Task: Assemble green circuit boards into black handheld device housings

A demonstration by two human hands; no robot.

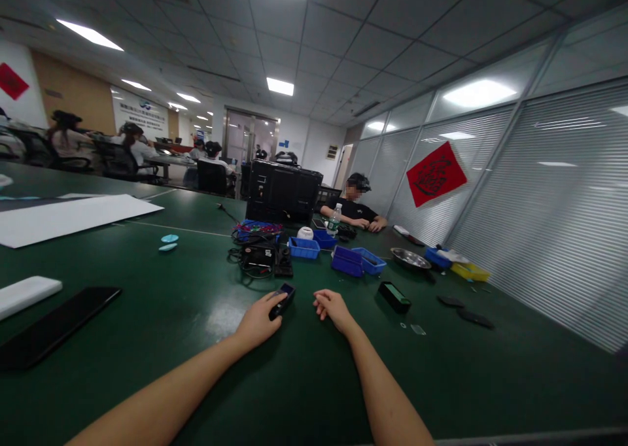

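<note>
Left hand (258,323): fingers closed round a small dark device (283,299), low over the worktop (171,315), mid-front. Right hand (333,307): just beside it, fingers loosely curled, empty, not touching the device, which looks intact, so the work seems barely begun. Bare room surrounds both hands, with a black tablet (53,328) well left, a black box (394,297) right, and cables (258,257) and blue bins (350,261) beyond.

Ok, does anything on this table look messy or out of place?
Only slightly: cables lie tangled beyond the left hand holding a device, and small clear bits sit loose on the table right of the right hand. Nothing looks spilled or broken.
</note>
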